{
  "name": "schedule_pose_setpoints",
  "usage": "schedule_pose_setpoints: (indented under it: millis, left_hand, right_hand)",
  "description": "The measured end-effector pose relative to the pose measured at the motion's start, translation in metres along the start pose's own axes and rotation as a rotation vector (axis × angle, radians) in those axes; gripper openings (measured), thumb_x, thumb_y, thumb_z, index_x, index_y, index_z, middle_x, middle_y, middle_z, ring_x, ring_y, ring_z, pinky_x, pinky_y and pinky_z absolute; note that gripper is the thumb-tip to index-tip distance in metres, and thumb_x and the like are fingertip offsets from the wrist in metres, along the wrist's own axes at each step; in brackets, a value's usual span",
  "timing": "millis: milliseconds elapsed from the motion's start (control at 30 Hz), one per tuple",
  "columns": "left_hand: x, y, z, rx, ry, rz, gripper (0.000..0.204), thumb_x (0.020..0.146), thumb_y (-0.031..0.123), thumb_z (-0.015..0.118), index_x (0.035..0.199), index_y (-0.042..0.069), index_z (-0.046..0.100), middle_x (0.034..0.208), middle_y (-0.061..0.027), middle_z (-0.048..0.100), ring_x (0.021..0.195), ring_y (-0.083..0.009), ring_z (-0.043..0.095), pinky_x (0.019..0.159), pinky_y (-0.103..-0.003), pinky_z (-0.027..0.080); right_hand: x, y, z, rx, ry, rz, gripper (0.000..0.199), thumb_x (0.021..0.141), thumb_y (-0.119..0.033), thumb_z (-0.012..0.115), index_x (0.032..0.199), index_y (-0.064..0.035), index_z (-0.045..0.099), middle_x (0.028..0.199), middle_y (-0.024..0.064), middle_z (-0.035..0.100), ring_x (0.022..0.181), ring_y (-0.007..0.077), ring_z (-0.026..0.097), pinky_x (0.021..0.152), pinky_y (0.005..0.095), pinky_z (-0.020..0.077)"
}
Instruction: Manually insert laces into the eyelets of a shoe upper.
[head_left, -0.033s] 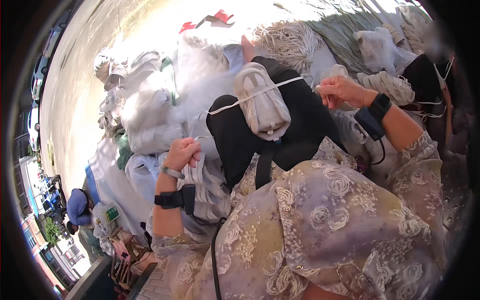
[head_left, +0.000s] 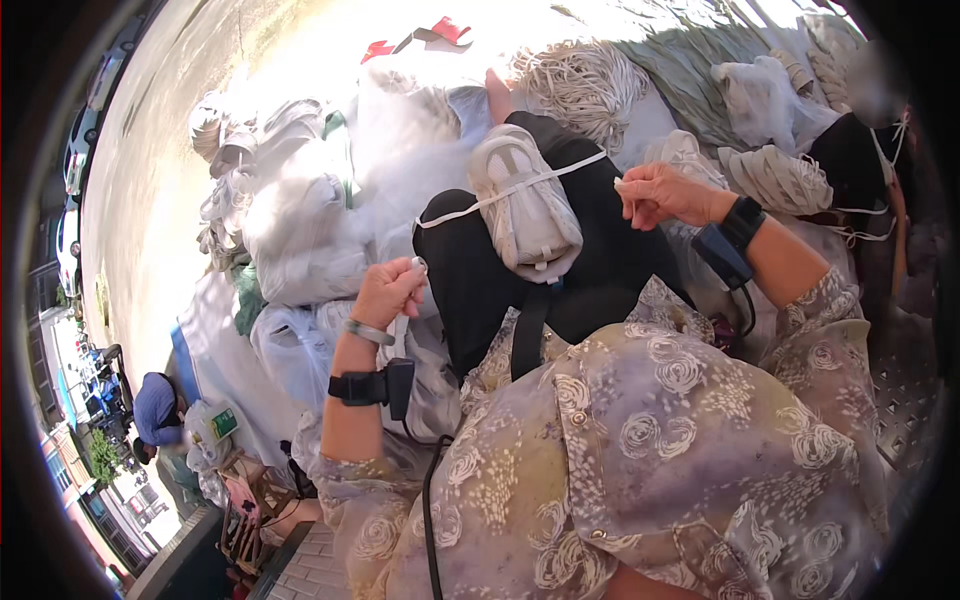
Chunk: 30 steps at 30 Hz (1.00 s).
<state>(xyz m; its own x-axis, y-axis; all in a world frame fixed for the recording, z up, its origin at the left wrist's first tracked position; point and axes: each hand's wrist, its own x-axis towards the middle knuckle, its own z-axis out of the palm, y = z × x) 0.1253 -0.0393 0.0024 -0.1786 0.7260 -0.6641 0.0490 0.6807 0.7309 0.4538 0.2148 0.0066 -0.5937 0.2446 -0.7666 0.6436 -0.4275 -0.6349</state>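
A white shoe upper (head_left: 527, 208) lies on my black-covered lap (head_left: 600, 225), its heel end toward me. Over it runs a narrow white band (head_left: 540, 180), stretched from one knee to the other. My left hand (head_left: 390, 293) is beside the left thigh, fingers pinched, with a small white end poking out at the fingertips. Off the right thigh my right hand (head_left: 668, 195) also pinches something tiny and pale at thumb and forefinger. I cannot make out what either piece is, or whether a thread joins them. Neither hand touches the upper.
Clear plastic bags (head_left: 300, 240) of pale goods crowd the left. A bundle of cream laces (head_left: 590, 90) lies beyond my knees. More stacked white uppers (head_left: 775, 180) sit at right. Another person (head_left: 160, 410) is at the far left. A black cable (head_left: 430, 500) hangs by my left side.
My left hand has moved up and right, closer to my lap. The right hand has shifted slightly left, toward the thigh. The shoe upper and band stay in place.
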Motion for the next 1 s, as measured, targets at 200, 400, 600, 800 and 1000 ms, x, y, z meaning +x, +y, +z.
schedule_pose_setpoints:
  millis: [200, 400, 600, 800, 1000]
  left_hand:
    - [0.086, 0.055, 0.112, 0.708, 0.362, 1.057, 0.008, 0.076, 0.013, 0.059, 0.075, 0.006, 0.058, 0.073, -0.0061, 0.058, 0.074, -0.0223, 0.056, 0.066, -0.035, 0.043]
    - [0.101, 0.069, 0.133, 1.024, 0.331, 0.994, 0.008, 0.072, 0.012, 0.061, 0.077, 0.007, 0.057, 0.091, -0.0035, 0.059, 0.088, -0.0244, 0.052, 0.074, -0.037, 0.041]
    - [0.094, 0.063, 0.13, 0.974, 0.473, 0.966, 0.012, 0.074, 0.013, 0.06, 0.084, 0.007, 0.06, 0.092, -0.0039, 0.061, 0.087, -0.0247, 0.052, 0.073, -0.037, 0.041]
    - [0.097, 0.059, 0.127, 0.898, 0.497, 0.975, 0.015, 0.074, 0.012, 0.061, 0.088, 0.006, 0.061, 0.095, -0.0045, 0.062, 0.084, -0.0261, 0.053, 0.073, -0.037, 0.041]
    - [0.097, 0.056, 0.129, 0.865, 0.519, 0.969, 0.016, 0.073, 0.01, 0.061, 0.088, 0.005, 0.061, 0.094, -0.0051, 0.062, 0.085, -0.0263, 0.053, 0.075, -0.037, 0.041]
  right_hand:
    - [0.074, 0.008, 0.039, 0.238, 0.081, -0.159, 0.026, 0.087, -0.034, 0.057, 0.074, -0.0115, 0.057, 0.064, -0.0034, 0.054, 0.053, 0.0055, 0.051, 0.049, 0.0197, 0.0433]
    - [0.099, 0.01, 0.041, 0.431, 0.141, -0.347, 0.016, 0.085, -0.02, 0.061, 0.073, -0.0096, 0.057, 0.063, -0.0031, 0.054, 0.053, 0.0041, 0.05, 0.046, 0.018, 0.0408]
    - [0.101, 0.014, 0.051, 0.401, 0.228, -0.493, 0.004, 0.08, -0.004, 0.058, 0.076, -0.0043, 0.057, 0.064, -0.0007, 0.056, 0.056, 0.0055, 0.052, 0.049, 0.0191, 0.0427]
    - [0.11, 0.015, 0.056, 0.278, 0.287, -0.627, 0.004, 0.083, -0.004, 0.058, 0.08, -0.0015, 0.057, 0.066, -0.002, 0.054, 0.06, 0.0032, 0.048, 0.054, 0.0187, 0.0409]
    - [0.111, 0.012, 0.063, 0.258, 0.345, -0.681, 0.009, 0.08, -0.005, 0.058, 0.074, 0.0009, 0.056, 0.06, 0.0022, 0.051, 0.057, 0.0059, 0.048, 0.053, 0.0226, 0.0407]
